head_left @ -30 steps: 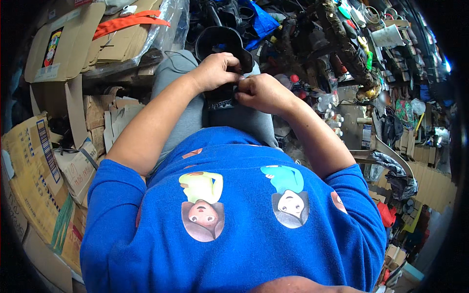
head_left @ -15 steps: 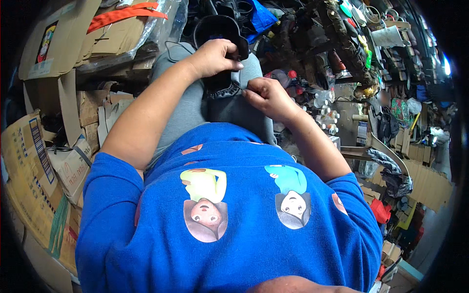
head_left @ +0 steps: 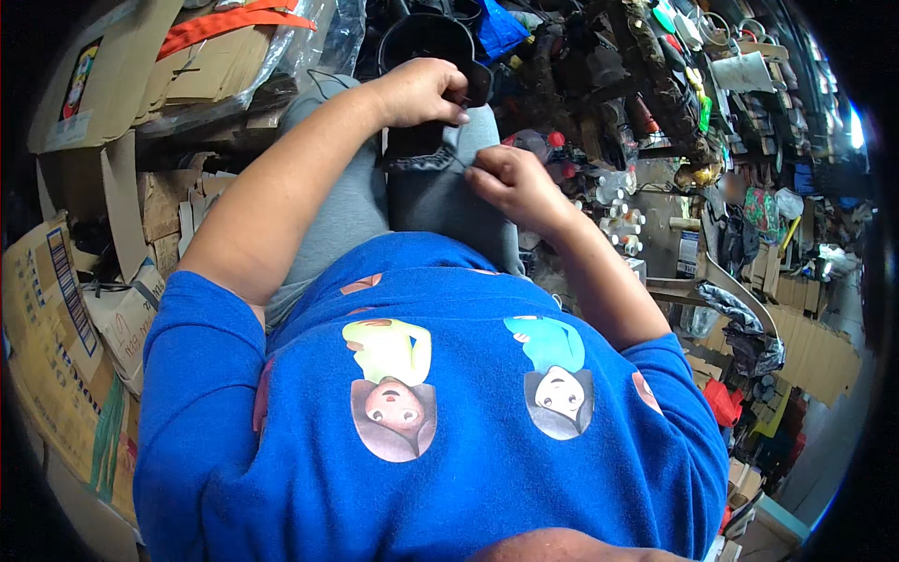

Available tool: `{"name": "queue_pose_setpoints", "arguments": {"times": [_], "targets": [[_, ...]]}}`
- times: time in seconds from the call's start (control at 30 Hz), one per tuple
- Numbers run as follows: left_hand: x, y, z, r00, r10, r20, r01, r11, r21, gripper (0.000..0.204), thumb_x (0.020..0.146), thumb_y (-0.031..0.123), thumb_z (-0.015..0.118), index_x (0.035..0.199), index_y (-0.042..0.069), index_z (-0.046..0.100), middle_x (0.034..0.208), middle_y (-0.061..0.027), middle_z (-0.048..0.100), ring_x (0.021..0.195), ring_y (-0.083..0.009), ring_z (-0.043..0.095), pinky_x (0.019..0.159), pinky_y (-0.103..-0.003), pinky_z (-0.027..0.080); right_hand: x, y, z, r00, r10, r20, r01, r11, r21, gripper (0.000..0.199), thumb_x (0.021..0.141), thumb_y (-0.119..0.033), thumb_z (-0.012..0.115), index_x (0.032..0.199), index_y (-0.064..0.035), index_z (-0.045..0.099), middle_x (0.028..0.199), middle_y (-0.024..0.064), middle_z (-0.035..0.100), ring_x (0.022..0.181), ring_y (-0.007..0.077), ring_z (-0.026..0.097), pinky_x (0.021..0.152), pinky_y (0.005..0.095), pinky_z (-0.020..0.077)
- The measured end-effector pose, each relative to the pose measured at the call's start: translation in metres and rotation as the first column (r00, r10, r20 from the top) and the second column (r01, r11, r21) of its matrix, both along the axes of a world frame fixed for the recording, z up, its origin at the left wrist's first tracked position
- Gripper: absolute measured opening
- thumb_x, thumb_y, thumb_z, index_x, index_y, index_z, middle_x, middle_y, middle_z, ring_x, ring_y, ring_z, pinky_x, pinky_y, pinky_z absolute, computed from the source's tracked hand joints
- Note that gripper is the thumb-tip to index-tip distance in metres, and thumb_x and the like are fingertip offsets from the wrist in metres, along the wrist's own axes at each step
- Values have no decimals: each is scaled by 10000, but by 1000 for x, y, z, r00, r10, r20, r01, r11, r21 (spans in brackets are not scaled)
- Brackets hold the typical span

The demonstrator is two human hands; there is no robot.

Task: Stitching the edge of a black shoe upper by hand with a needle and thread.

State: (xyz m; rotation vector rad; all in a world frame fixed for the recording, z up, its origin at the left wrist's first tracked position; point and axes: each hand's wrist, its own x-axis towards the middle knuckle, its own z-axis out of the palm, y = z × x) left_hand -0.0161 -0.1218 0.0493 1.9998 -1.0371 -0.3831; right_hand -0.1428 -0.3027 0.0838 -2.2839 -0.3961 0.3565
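Observation:
A black, shoe-like item [head_left: 421, 161] with a gathered, stitched-looking near edge lies across my lap; its exact kind is unclear. My left hand [head_left: 426, 92] is closed over it, thumb and fingers pinched near its right side. What those fingers grip is hidden. Lower and to the right, my right hand [head_left: 510, 180] is closed, its fingertips pinching a thin dark thread [head_left: 458, 161] that runs to the item's edge. Beyond my left hand stands a rounded black form with a hollow top [head_left: 426, 36]; whether it belongs to the same item I cannot tell.
Flattened cardboard [head_left: 220, 70] with an orange strap [head_left: 234, 23] is stacked at the left. Cardboard boxes [head_left: 56, 309] stand nearer. Small bottles [head_left: 620, 220] crowd the floor by my right knee. A blue bag [head_left: 501, 33] and cluttered shelving [head_left: 646, 84] lie farther off.
My left hand has shifted slightly up and away from the item's near edge. My right hand stays almost in place, and the thread at its fingertips shows more plainly.

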Motion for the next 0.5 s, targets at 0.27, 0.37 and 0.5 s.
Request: {"name": "queue_pose_setpoints", "arguments": {"times": [0.27, 0.37, 0.5], "targets": [[1, 15, -6, 995, 55, -82, -53, 998, 28, 263, 772, 233, 720, 858, 2, 627, 862, -99, 579, 869, -234, 565, 790, -344, 435, -23, -17, 43, 975, -104, -196, 141, 972, 187, 300, 868, -192, 637, 690, 9, 504, 641, 58, 456, 618, 137, 450, 574, 308, 389], [4, 22, 12, 988, -55, -145, 73, 991, 116, 302, 795, 256, 693, 958, 5, 650, 916, -103, 599, 952, -239, 575, 859, -335, 437, -15, -20, 29, 988, -138, -71, 146, 982, 122, 196, 878, -186, 651, 837, 5, 631, 729, 54, 546, 667, 126, 509, 604, 305, 426], [3, 26, 21, 990, -97, -98, 112, 981, 161, 354, 760, 210, 723, 1028, -9, 649, 981, -124, 636, 970, -228, 604, 879, -329, 460, 3, -11, 23, 996, -56, 72, 60, 997, -46, 183, 847, -105, 655, 1023, -71, 693, 768, 53, 559, 704, 138, 546, 646, 287, 448]]}}
